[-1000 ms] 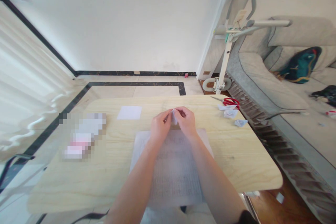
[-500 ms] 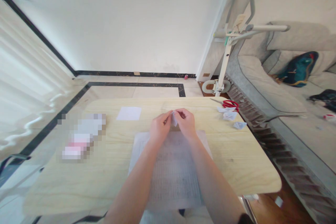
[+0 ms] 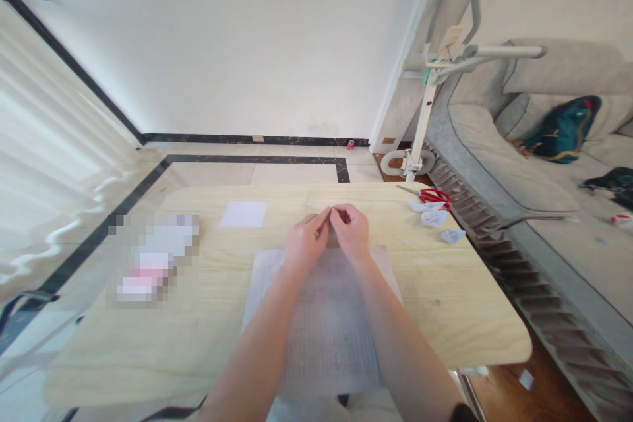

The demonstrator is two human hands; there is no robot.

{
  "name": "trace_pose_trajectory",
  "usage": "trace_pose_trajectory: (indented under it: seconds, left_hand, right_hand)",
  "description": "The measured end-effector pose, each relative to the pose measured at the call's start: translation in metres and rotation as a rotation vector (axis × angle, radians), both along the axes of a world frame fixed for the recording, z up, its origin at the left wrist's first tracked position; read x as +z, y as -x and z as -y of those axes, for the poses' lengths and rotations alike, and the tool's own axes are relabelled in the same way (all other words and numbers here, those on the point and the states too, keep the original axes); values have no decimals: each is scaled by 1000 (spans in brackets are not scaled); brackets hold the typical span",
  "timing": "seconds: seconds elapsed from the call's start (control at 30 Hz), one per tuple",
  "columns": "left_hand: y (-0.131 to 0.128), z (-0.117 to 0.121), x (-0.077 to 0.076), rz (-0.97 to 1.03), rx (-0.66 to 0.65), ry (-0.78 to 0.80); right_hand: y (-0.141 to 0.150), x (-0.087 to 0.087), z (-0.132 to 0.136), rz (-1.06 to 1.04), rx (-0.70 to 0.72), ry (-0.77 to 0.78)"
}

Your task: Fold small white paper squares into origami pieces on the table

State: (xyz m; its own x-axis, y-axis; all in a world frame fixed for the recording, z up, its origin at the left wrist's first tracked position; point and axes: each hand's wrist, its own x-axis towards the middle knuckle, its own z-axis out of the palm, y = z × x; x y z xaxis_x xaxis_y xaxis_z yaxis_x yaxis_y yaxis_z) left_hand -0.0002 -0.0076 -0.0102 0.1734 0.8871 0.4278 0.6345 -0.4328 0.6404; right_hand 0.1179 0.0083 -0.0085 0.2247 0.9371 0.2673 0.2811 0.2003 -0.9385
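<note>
My left hand (image 3: pixel 304 244) and my right hand (image 3: pixel 350 231) meet fingertip to fingertip over the middle of the pale wooden table (image 3: pixel 212 316). Both are closed in a pinch on a small folded piece of white paper, which is now almost wholly hidden between the fingers. Under my wrists and forearms lies a large printed sheet (image 3: pixel 321 330). A small white paper square (image 3: pixel 243 213) lies flat on the table to the left of my hands.
Red-handled scissors (image 3: pixel 431 195) and several crumpled paper scraps (image 3: pixel 435 216) lie at the table's far right corner. A blurred-out object (image 3: pixel 155 256) sits at the left. A grey sofa (image 3: pixel 524 165) and a white stand (image 3: pixel 425 112) are to the right.
My fingers have closed together over the small paper, which showed between the hands before and is now nearly hidden. The hands stay in the same place.
</note>
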Motion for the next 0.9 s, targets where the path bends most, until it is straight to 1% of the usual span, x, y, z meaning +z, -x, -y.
trace_pose_trajectory:
  seconds: [0.1,0.2,0.3,0.5,0.63,0.73,0.9]
  left_hand:
    - [0,-1,-1,31,7,-9]
    - [0,-2,-3,54,49,-13]
    - [0,-3,-2,65,69,-12]
    - [-1,-1,3,116,7,32]
    - [1,3,1,268,-77,125]
    - [2,3,-2,339,-84,200]
    - [0,-1,-3,312,-87,159]
  right_hand:
    - [0,0,-1,-44,15,10]
    - [0,-1,-2,-93,39,28]
    - [0,0,-2,-89,71,52]
    - [0,1,-2,-73,92,33]
    - [-1,2,-2,-85,77,37]
    - [-2,2,-2,-126,67,53]
    - [-3,0,-4,-197,87,41]
